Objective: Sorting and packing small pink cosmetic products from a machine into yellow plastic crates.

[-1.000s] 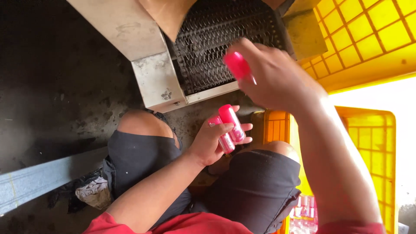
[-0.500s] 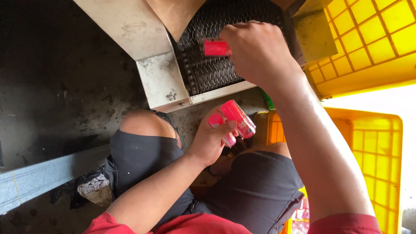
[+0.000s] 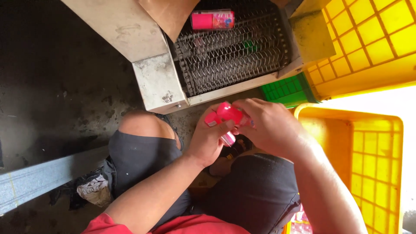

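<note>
My left hand (image 3: 210, 141) grips pink bottles (image 3: 226, 116) above my knees, their caps pointing up. My right hand (image 3: 266, 125) has closed its fingers on the same bunch from the right side. How many bottles are in the bunch is hidden by the fingers. One more pink bottle (image 3: 212, 20) lies on its side on the wire mesh conveyor belt (image 3: 234, 58) straight ahead, apart from both hands.
The conveyor's grey metal frame (image 3: 156, 82) stands just beyond my knees. Yellow plastic crates sit at right (image 3: 372, 164) and upper right (image 3: 368, 43), with a green crate (image 3: 288, 89) between them. A grey beam (image 3: 43, 177) crosses the dark floor at left.
My right hand left a pink bottle on the mesh belt and came back down to the bottles in my left hand. The view has shifted slightly.
</note>
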